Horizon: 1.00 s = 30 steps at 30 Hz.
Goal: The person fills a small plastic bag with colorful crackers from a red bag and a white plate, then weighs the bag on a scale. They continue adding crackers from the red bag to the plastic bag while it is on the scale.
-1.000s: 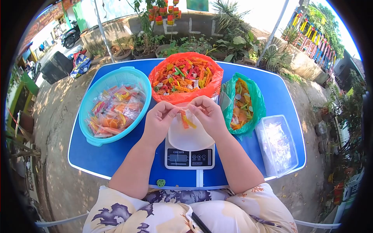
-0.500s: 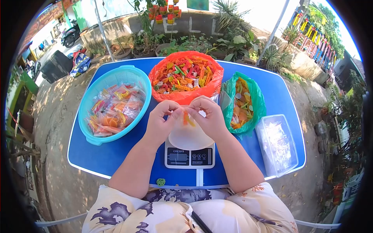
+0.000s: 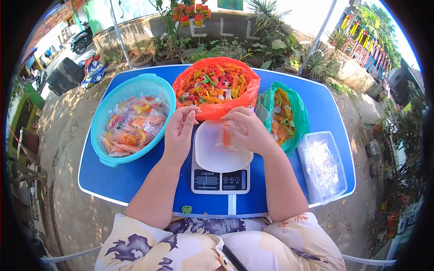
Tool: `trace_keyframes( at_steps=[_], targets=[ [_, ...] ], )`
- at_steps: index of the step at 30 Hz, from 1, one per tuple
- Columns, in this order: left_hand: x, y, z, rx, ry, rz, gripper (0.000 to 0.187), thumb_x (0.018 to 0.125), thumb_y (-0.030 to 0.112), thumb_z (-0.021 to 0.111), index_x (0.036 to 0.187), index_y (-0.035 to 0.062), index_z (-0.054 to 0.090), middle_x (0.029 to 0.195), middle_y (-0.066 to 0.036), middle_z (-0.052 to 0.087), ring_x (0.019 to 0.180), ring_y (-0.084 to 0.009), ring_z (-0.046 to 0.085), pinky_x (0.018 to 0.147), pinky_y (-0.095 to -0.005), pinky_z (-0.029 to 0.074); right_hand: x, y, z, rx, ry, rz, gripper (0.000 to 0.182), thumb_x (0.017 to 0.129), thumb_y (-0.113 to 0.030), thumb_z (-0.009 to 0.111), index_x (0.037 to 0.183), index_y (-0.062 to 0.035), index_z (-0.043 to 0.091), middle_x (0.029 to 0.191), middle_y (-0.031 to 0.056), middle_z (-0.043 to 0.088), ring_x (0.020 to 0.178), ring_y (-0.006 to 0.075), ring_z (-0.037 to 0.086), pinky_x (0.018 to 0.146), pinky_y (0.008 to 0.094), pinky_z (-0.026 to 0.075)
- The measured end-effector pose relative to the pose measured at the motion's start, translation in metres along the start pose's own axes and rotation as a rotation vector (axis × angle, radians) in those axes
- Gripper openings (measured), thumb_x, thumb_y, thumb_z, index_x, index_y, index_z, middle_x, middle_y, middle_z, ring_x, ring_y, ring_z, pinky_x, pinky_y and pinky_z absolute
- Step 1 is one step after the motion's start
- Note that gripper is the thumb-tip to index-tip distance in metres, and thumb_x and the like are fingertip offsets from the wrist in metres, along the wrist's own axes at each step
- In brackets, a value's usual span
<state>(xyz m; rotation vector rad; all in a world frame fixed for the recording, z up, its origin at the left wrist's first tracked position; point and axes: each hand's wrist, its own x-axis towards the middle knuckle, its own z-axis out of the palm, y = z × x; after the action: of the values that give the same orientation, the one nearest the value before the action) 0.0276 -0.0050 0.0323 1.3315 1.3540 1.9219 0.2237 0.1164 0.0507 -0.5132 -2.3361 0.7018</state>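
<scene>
My right hand [image 3: 249, 131] pinches a small clear plastic bag [image 3: 224, 143] with orange pieces inside. The bag hangs over a white bowl [image 3: 210, 158], which sits on a kitchen scale [image 3: 220, 181]. To the left of the bowl is my left hand [image 3: 180, 133], its thumb and fingers slightly apart and nothing visible in them. Its fingertips are by the near rim of a red plastic bag [image 3: 217, 111] full of colourful snack pieces [image 3: 214, 83]. The lower edge of the small bag hangs free.
A turquoise basket [image 3: 100, 131] at left holds several filled packets [image 3: 135, 124]. On the right, a green plastic bag [image 3: 298, 115] contains yellow and orange pieces, beside a clear box [image 3: 322, 169] of empty-looking plastic bags. One green piece [image 3: 186, 209] lies near the blue table's [image 3: 144, 194] front edge.
My hands have separated. The left hand has let go of the small bag and moved left towards the red bag; the right keeps hold of the small bag.
</scene>
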Motion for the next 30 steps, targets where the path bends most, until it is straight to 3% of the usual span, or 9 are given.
trace_keyframes(
  at_steps=[4,7,10,16,19,23,24,27,30],
  targets=[
    [0.0,-0.001,0.0,-0.016,-0.002,-0.015,0.023,0.107,0.018,0.055,0.12,0.0002,0.061,0.109,-0.004,0.064,0.09,-0.0086,0.055,0.084,-0.0236,0.047,-0.006,-0.01,-0.006,-0.219,-0.166,0.107,0.063,0.075,-0.037,0.084,0.13,-0.0127,0.063,0.122,0.0105,0.063,0.127,0.0286,0.053,0.105,0.0452,0.043],
    [0.0,0.0,0.001,0.001,0.01,-0.006,0.023,0.106,0.017,0.055,0.12,0.0007,0.061,0.109,-0.004,0.064,0.09,-0.0088,0.056,0.083,-0.0239,0.048,-0.005,-0.016,-0.006,-0.232,-0.268,0.192,0.074,0.071,-0.042,0.085,0.135,-0.0144,0.06,0.124,0.0105,0.063,0.132,0.0289,0.048,0.109,0.049,0.037],
    [-0.001,0.002,-0.001,0.058,0.02,0.002,0.021,0.105,0.016,0.056,0.118,0.0016,0.063,0.108,-0.004,0.065,0.091,-0.0089,0.057,0.08,-0.0249,0.049,-0.003,-0.022,-0.01,-0.244,-0.315,0.21,0.066,0.074,-0.034,0.086,0.132,-0.0119,0.063,0.131,0.013,0.062,0.131,0.03,0.053,0.109,0.043,0.041],
    [0.002,0.04,-0.021,0.447,0.045,0.143,0.017,0.101,0.012,0.061,0.115,0.0041,0.066,0.109,-0.007,0.067,0.09,-0.0152,0.061,0.079,-0.0289,0.05,0.011,-0.029,-0.016,-0.078,-0.408,0.199,0.035,0.08,-0.018,0.08,0.111,-0.0051,0.068,0.11,0.0126,0.068,0.105,0.0291,0.066,0.09,0.0373,0.052],
    [-0.007,0.057,-0.049,0.596,0.13,0.24,0.018,0.099,0.011,0.062,0.116,0.0049,0.066,0.112,-0.008,0.067,0.091,-0.0177,0.061,0.079,-0.0304,0.05,0.029,-0.059,-0.012,-0.021,-0.132,0.134,0.025,0.086,-0.014,0.074,0.106,-0.0017,0.066,0.11,0.014,0.068,0.101,0.0329,0.067,0.087,0.0404,0.052],
    [-0.02,0.06,-0.094,0.562,0.274,0.157,0.019,0.1,0.012,0.062,0.118,0.0062,0.065,0.118,-0.007,0.065,0.097,-0.0162,0.059,0.082,-0.0303,0.05,0.065,-0.094,0.017,0.103,0.522,-0.29,0.019,0.091,-0.008,0.069,0.109,-0.0019,0.067,0.113,0.0117,0.068,0.096,0.0322,0.068,0.086,0.0402,0.054],
    [-0.024,0.06,-0.101,0.537,0.316,0.077,0.022,0.1,0.013,0.061,0.122,0.0067,0.064,0.123,-0.008,0.062,0.1,-0.0165,0.059,0.085,-0.0307,0.05,0.072,-0.102,0.027,0.183,0.548,-0.307,0.021,0.091,-0.003,0.066,0.113,-0.003,0.067,0.12,0.0103,0.067,0.106,0.0322,0.066,0.09,0.0393,0.054],
    [-0.028,0.057,-0.114,0.5,0.356,0.119,0.024,0.1,0.012,0.061,0.123,0.0061,0.062,0.127,-0.01,0.06,0.104,-0.0178,0.059,0.088,-0.0316,0.05,0.092,-0.098,0.067,-0.028,0.277,-0.478,0.027,0.093,-0.011,0.069,0.119,-0.0045,0.067,0.134,0.0076,0.064,0.122,0.0303,0.06,0.102,0.0441,0.049],
    [-0.031,0.064,-0.115,0.567,0.342,0.199,0.024,0.099,0.011,0.062,0.122,0.0052,0.062,0.129,-0.011,0.059,0.109,-0.019,0.059,0.091,-0.0324,0.049,0.07,-0.091,0.089,-0.328,-0.251,-0.415,0.031,0.094,-0.018,0.068,0.123,-0.0083,0.068,0.139,0.0064,0.061,0.133,0.0298,0.053,0.11,0.0511,0.04]
  ],
)
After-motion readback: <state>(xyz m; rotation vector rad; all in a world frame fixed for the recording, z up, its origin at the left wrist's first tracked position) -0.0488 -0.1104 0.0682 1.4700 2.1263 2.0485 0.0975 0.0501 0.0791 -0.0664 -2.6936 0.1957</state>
